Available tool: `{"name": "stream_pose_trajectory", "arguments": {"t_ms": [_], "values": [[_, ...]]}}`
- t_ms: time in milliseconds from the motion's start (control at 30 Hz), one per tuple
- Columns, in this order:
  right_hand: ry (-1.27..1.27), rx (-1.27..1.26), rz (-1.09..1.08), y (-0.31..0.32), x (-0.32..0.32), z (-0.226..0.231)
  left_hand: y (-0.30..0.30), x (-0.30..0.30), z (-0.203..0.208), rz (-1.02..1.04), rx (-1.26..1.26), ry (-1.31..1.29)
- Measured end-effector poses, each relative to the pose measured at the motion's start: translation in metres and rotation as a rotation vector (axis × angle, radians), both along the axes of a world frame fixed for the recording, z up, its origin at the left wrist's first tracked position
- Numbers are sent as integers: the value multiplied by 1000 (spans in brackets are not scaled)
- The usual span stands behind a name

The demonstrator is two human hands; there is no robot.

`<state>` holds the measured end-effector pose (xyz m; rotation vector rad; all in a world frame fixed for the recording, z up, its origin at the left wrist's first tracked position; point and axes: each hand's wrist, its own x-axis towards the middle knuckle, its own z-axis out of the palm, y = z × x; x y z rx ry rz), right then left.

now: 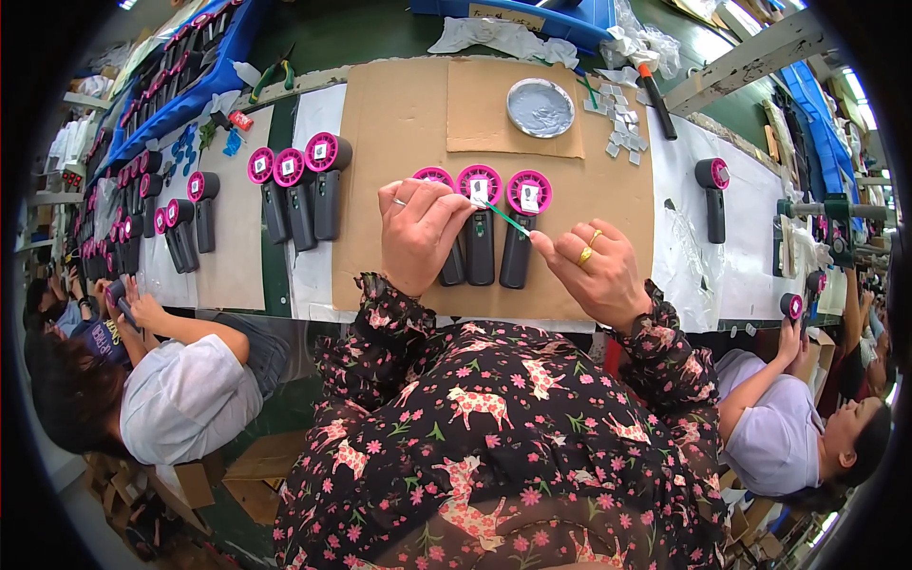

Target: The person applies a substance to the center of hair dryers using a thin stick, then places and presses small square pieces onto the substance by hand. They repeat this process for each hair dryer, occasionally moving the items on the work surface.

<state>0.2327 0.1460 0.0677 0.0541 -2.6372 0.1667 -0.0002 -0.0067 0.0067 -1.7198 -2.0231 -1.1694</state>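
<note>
Three handheld fans with pink rims and dark grey handles lie in front of me, the middle fan [481, 252] between my hands. My left hand [418, 233] is closed in a pinch at the edge of a white sticker [479, 192] with a dark spot, at this fan's face. My right hand [598, 271] grips a thin green stick [506, 218], whose far tip reaches the sticker. The right fan [516, 252] carries a similar white sticker. Behind my left hand, the left fan [452, 263] is partly hidden.
Cardboard [380, 123] covers the work surface. Beyond the fans stand a round dish of grey paste [540, 106] and scattered small translucent squares [622, 123]. More fans [302, 195] lie left, one fan [715, 199] right. A dark rod with an orange end [657, 103] lies far right. Co-workers sit on both sides.
</note>
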Motion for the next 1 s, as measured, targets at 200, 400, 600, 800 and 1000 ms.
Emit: {"name": "stream_pose_trajectory", "arguments": {"t_ms": [200, 400, 600, 800, 1000], "values": [[71, -20, -27, -4, 4, -5, -2, 0, 0, -4, -5, -4], [190, -764, -400, -4, 1, -9, -6, 0, 0, -14, -9, -25], [348, -1306, -645, 46, -3, -24, -19, -13, 7, 122, -53, -161], [288, -1192, -743, 82, -6, -38, -19, -21, -6, 129, -94, -200], [290, -1132, -789, 100, -14, -55, -16, -23, -9, 7, -93, -295]]}}
